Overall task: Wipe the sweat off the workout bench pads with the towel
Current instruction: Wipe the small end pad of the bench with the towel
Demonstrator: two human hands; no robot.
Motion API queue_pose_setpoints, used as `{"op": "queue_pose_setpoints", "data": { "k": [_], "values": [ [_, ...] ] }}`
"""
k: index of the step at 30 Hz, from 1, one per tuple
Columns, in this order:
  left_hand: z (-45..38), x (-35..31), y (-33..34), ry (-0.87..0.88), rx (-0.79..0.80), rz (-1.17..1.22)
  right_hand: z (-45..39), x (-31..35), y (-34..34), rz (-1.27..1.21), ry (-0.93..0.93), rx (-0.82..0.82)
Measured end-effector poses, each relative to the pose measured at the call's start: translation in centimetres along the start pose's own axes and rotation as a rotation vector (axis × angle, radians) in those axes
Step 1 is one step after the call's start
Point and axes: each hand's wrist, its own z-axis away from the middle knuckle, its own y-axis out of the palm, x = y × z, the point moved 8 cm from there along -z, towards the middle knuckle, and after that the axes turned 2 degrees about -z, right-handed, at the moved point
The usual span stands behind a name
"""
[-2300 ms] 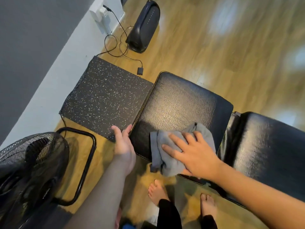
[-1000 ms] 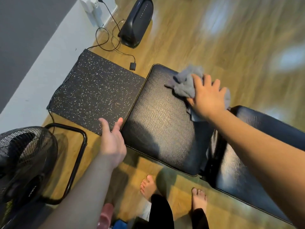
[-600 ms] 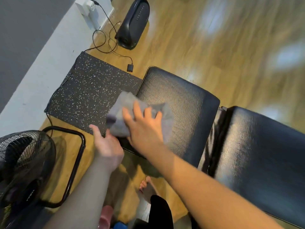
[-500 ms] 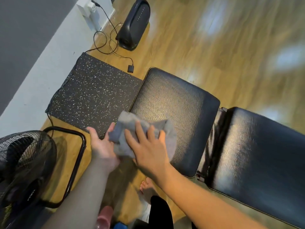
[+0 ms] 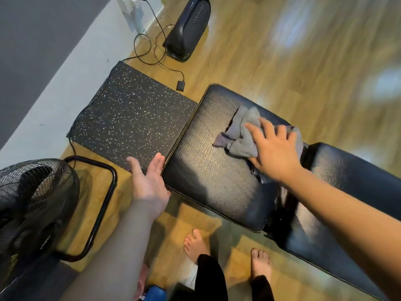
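Grey terry cloth bunched under a flat palm is the weak point here: the towel [image 5: 243, 135] is crumpled rather than spread, so part of the seat pad [image 5: 208, 170] could be skipped, or the cloth could roll out from under the hand and slide over the far edge onto the wooden floor [image 5: 282, 61]. At the lower left of the frame a floor fan [image 5: 32, 203] stands close to the left forearm and could be knocked if that arm is swung back. Left of centre, the left hand [image 5: 149, 183] is held beside the near left corner of the seat pad, just over the edge of the speckled mat [image 5: 130, 118]; its fingers [image 5: 157, 165] are straight and close together, and nothing is gripped; whether the pad edge is touched cannot be told. Right of centre, the right hand [image 5: 273, 151] is pressed flat on the towel at the far right part of the seat pad, its fingers [image 5: 269, 129] extended and slightly spread, not curled round the cloth. At the right, the long back pad [image 5: 347, 185] appears not yet reached, and the gap between the pads could snag the cloth.
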Motion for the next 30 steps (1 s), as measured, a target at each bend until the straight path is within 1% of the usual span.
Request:
{"op": "queue_pose_setpoints", "data": {
  "k": [2,5,7,9,12,16,18,23,27,30],
  "values": [
    [-0.1,-0.1,-0.3,0.056,-0.01,-0.017,-3.5,-0.5,-0.9,-0.039,0.123,-0.015],
    [0.2,-0.3,-0.3,0.106,-0.021,-0.062,-7.8,-0.1,-1.8,-0.193,0.384,-0.049],
    [0.4,-0.4,-0.1,0.115,-0.027,-0.054,-8.7,1.7,-2.1,-0.253,0.48,-0.06],
    [0.6,-0.3,0.3,0.093,-0.019,-0.022,-8.2,4.6,-2.5,-0.205,0.422,-0.077],
    [0.9,-0.1,0.9,0.05,-0.019,0.005,-5.2,9.8,-2.2,-0.119,0.213,-0.09],
    [0.7,-0.3,0.5,0.036,-0.053,-0.077,0.1,14.2,-1.0,-0.169,0.049,-0.079],
    [0.5,-0.3,0.2,0.032,-0.037,-0.09,3.1,15.2,-0.5,-0.159,-0.04,-0.073],
    [0.5,-0.3,0.2,0.009,0.004,-0.176,10.3,14.0,1.3,-0.078,-0.239,-0.076],
    [0.6,-0.4,0.3,-0.011,0.001,-0.217,13.2,10.7,2.3,-0.033,-0.294,-0.077],
    [0.8,-0.4,0.5,-0.002,0.001,-0.294,12.5,7.8,2.3,-0.019,-0.295,-0.033]
  ]
}}
